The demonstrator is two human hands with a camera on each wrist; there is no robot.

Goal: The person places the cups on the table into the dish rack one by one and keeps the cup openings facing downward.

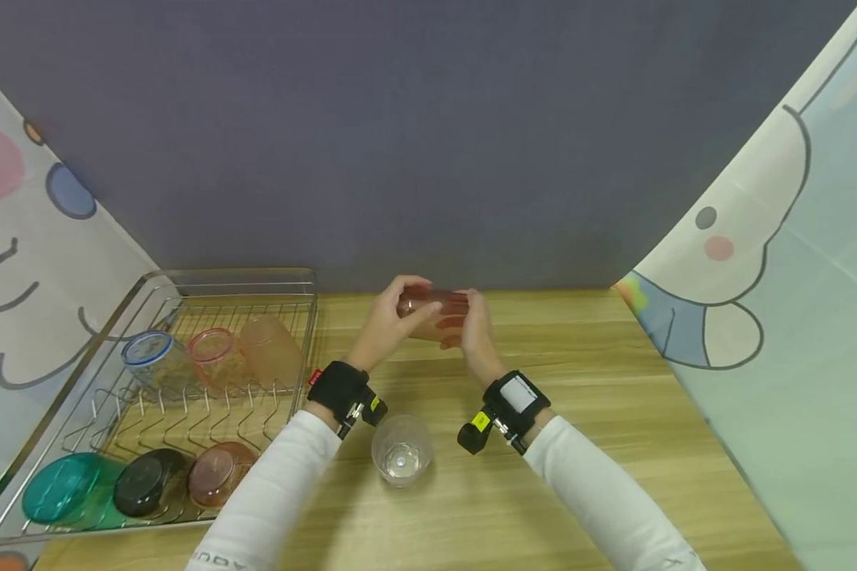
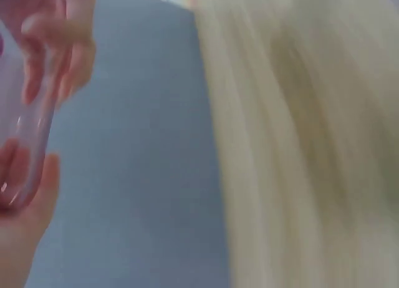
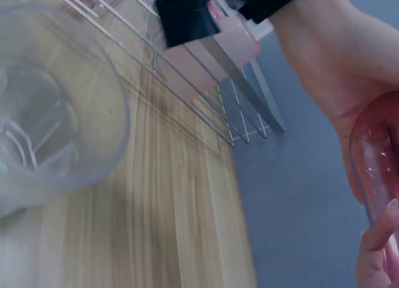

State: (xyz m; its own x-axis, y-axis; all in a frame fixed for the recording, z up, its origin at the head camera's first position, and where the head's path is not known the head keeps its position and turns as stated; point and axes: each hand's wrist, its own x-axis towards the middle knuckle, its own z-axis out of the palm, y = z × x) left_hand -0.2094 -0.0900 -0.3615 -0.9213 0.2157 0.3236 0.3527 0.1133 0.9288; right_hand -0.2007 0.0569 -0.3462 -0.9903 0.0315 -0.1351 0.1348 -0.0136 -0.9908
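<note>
both hands hold a pink tumbler (image 1: 436, 316) on its side above the far middle of the wooden surface (image 1: 578, 444), the left hand (image 1: 386, 325) with fingers curled round one end and the right hand (image 1: 474, 333) with fingers wrapped on the other. it looks mid-way through handling: a clear glass (image 1: 401, 458) stands upright and empty on the surface, near, between the wrists. the wire rack (image 1: 36, 468) at left holds three tumblers on their sides at the far end and three upturned bowls at the near end.
</note>
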